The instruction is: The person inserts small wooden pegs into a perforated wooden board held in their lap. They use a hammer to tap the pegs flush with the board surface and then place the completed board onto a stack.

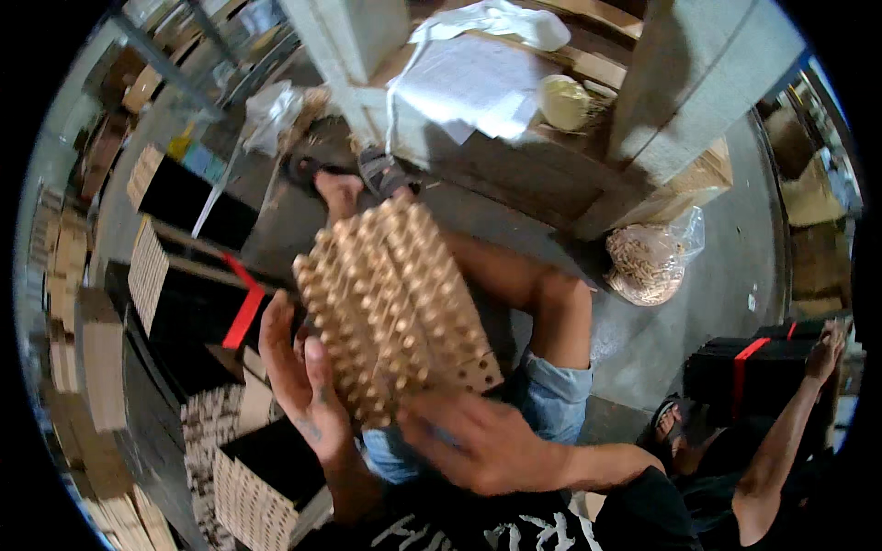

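A block of wooden strips with rows of wooden dowels [390, 303] standing up out of it rests over my lap. Round holes without dowels show at its near right corner. My left hand [308, 386] is along the block's left side, fingers stretched out and thumb up; whether the palm touches the edge I cannot tell. At the near end, my right hand [487, 439] reaches over the last dowels. Its fingers are smeared by motion, so what they hold, if anything, is hidden.
Black-faced board stacks [197, 285], one with a red strap, stand at left. A clear bag of dowels [648, 262] sits on the floor at right. Ahead is a workbench with papers [473, 83] and a yellowish tub [563, 101]. Another person's arm [781, 432] touches strapped black boards at far right.
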`<control>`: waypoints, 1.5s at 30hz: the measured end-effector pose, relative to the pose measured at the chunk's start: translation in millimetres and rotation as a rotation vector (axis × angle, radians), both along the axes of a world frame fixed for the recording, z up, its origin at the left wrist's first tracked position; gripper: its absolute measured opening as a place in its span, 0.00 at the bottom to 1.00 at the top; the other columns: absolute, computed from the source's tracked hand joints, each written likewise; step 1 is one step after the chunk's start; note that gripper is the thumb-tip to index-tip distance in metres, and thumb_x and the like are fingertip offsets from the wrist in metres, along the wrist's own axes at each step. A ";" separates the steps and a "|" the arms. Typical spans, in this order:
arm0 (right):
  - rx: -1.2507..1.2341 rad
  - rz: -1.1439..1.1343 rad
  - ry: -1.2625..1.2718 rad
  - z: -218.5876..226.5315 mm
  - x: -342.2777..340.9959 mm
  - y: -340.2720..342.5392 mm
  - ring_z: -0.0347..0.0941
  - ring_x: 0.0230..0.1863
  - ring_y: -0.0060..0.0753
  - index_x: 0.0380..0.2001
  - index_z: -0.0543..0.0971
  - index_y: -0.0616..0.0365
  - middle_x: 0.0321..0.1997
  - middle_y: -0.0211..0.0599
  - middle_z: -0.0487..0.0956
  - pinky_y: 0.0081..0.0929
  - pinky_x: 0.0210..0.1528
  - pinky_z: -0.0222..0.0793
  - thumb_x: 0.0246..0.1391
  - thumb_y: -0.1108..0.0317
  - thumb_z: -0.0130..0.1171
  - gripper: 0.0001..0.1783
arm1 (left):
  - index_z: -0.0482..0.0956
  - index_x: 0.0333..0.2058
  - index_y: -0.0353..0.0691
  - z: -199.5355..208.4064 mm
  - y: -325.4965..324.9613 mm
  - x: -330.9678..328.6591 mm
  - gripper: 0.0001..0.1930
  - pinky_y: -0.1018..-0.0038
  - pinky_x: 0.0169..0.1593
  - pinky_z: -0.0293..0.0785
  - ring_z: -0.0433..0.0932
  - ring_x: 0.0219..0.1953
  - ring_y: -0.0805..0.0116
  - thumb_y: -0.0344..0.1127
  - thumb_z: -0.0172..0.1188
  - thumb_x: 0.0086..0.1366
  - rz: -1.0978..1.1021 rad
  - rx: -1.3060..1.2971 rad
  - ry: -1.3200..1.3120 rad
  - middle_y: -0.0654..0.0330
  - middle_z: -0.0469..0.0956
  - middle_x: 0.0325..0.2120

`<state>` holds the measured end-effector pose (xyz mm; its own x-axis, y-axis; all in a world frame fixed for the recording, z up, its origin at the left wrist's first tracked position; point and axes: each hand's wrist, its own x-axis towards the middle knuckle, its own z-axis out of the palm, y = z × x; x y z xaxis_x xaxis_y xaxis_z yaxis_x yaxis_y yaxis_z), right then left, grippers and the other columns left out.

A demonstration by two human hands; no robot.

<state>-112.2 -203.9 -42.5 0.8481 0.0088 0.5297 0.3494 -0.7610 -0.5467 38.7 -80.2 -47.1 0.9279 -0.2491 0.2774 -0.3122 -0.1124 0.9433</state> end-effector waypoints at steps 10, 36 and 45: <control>0.614 -0.581 0.139 -130.0 140.1 -161.1 0.77 0.31 0.28 0.40 0.81 0.64 0.27 0.39 0.80 0.26 0.36 0.71 0.61 0.67 0.58 0.11 | 0.48 0.69 0.24 -8.4 -8.2 14.0 0.46 0.60 0.68 0.56 0.63 0.66 0.52 0.47 0.59 0.62 -0.140 -0.077 0.282 0.40 0.60 0.65; 1.446 -0.205 0.482 -243.0 195.6 -228.0 0.79 0.34 0.30 0.44 0.76 0.60 0.39 0.39 0.79 0.22 0.33 0.75 0.67 0.69 0.52 0.08 | 0.49 0.68 0.24 -9.6 -10.2 17.1 0.48 0.56 0.70 0.54 0.60 0.68 0.49 0.48 0.63 0.60 -0.167 -0.219 0.410 0.39 0.56 0.67; 1.386 0.075 -0.083 -23.8 28.8 -105.5 0.83 0.35 0.44 0.49 0.72 0.66 0.40 0.50 0.79 0.28 0.31 0.83 0.65 0.70 0.55 0.13 | 0.54 0.68 0.31 -8.0 -6.4 13.2 0.43 0.62 0.67 0.62 0.64 0.66 0.54 0.50 0.62 0.63 -0.185 -0.179 0.341 0.45 0.62 0.65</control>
